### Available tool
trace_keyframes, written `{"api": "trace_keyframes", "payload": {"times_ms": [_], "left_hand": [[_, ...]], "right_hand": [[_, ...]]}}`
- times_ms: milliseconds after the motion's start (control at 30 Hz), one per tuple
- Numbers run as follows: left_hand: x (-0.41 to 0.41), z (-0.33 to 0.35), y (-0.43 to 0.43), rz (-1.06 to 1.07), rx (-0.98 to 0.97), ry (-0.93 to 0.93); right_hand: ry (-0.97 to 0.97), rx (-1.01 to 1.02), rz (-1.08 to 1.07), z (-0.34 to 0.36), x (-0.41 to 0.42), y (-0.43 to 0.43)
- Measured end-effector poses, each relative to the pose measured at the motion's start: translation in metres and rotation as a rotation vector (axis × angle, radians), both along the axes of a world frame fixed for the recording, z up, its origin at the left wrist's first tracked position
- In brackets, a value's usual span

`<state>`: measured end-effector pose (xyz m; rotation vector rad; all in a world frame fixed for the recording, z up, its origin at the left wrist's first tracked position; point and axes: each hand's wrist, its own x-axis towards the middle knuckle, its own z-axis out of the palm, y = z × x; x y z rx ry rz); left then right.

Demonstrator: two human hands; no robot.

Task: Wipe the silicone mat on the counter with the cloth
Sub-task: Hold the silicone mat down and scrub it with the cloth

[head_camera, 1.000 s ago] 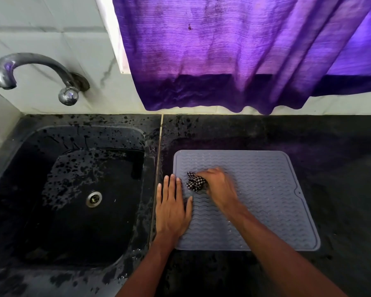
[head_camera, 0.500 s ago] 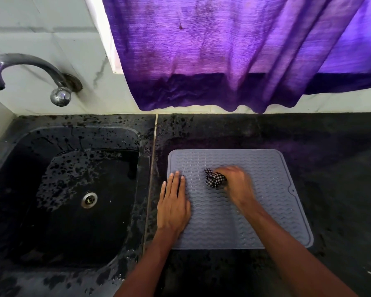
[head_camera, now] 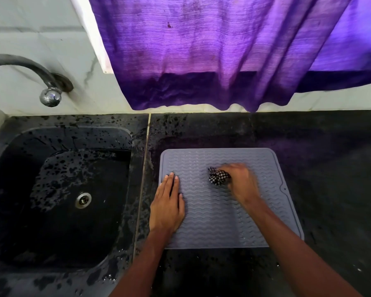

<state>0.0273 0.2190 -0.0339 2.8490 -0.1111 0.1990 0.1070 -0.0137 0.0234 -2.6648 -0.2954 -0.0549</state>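
On the mat (head_camera: 212, 221), room lies open to the right of the right hand (head_camera: 241, 183) gripping the cloth (head_camera: 218, 178), while the flat left hand (head_camera: 167, 206) blocks its left edge and the curtain (head_camera: 201, 61) hangs low behind

Right hand (head_camera: 241, 183) motion-blurred; its finger positions on the checked cloth (head_camera: 217, 179) indistinct, cloth partly covered. Tap (head_camera: 19, 67) spout cut by left edge. Curtain (head_camera: 223, 50) cut at top, right. Forearms hide parts of silicone mat's (head_camera: 212, 211) near edge.

Bare forearms; bare left hand (head_camera: 167, 207), right hand (head_camera: 241, 183); short nails.
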Motion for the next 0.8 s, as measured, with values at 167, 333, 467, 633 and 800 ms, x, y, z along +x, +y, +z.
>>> {"api": "trace_keyframes", "payload": {"times_ms": [167,333,467,633,800], "left_hand": [[0.000,-0.001,-0.001,0.016,-0.026,0.010],[-0.001,-0.002,0.000,0.023,-0.041,-0.007],[-0.001,-0.002,0.000,0.024,-0.044,-0.022],[0.000,-0.004,0.000,0.026,-0.057,-0.035],[-0.001,-0.005,0.000,0.027,-0.063,-0.043]], "right_hand": [[0.027,0.014,-0.033,-0.007,-0.001,-0.026],[0.024,0.027,0.030,-0.013,0.013,-0.043],[0.021,0.020,-0.023,-0.016,0.012,-0.066],[0.059,-0.005,0.072,-0.005,0.019,-0.077],[-0.010,0.019,-0.075,0.006,0.011,-0.090]]}}
